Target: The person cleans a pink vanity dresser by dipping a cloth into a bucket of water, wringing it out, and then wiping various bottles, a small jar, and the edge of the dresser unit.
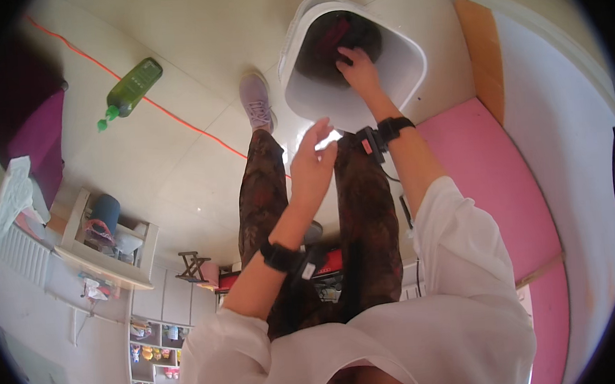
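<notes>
A white plastic bin stands on the floor at the upper middle, with dark contents and a reddish streak in its bottom; what they are is not plain. My right hand reaches over the opening, fingers apart and slightly bent, nothing seen in its grasp; whether the fingertips touch the dark contents I cannot tell. My left hand hangs in front of the bin's near side, above my legs, with thumb and fingers apart and nothing between them. Each wrist wears a black strap with a small device.
On the tiled floor, a green bottle lies at the left beside a long orange cord. A pink panel runs along the right. My shoe is left of the bin. A white open-topped unit stands at the lower left.
</notes>
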`<act>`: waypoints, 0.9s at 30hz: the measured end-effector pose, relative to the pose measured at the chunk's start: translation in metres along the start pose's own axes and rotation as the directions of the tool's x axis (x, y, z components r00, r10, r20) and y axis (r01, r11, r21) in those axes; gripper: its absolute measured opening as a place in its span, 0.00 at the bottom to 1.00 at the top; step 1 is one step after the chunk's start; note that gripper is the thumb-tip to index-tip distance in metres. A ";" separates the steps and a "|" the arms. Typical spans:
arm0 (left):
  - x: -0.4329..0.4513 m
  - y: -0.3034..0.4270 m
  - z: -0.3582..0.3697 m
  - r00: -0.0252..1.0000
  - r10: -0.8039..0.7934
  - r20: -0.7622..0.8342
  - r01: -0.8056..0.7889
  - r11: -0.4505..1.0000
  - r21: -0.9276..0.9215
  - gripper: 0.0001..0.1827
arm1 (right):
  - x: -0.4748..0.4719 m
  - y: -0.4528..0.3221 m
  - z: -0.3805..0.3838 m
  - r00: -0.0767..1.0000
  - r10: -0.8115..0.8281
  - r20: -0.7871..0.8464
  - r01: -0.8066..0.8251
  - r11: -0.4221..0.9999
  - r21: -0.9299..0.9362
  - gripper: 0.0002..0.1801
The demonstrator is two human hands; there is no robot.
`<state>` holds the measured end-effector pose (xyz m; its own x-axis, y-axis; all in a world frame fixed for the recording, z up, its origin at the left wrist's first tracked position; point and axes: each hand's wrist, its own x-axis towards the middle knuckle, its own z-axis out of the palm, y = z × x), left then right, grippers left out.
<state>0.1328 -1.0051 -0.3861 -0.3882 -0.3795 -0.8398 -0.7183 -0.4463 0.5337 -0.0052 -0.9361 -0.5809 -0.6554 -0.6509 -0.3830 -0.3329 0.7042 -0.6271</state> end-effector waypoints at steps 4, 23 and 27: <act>0.005 -0.019 0.004 0.997 -0.054 0.053 0.059 0.992 -0.110 0.21 | 0.036 0.039 0.051 0.952 0.299 0.072 -0.292 0.951 -0.099 0.19; 0.138 -0.041 0.071 0.924 -0.266 0.274 0.381 0.593 -0.709 0.19 | -0.074 -0.047 -0.092 0.789 0.479 0.386 -0.594 0.429 0.681 0.16; 0.124 -0.025 0.073 0.880 -0.419 0.222 0.461 0.644 -0.610 0.21 | -0.040 -0.040 -0.046 0.837 0.546 -0.030 -0.500 0.786 0.364 0.24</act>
<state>0.0609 -0.9817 -0.5108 -0.1692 0.0329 -0.9850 -0.2893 -0.9571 0.0177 0.0028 -0.9250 -0.5095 -0.7506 -0.1516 -0.6432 0.3132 0.7755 -0.5482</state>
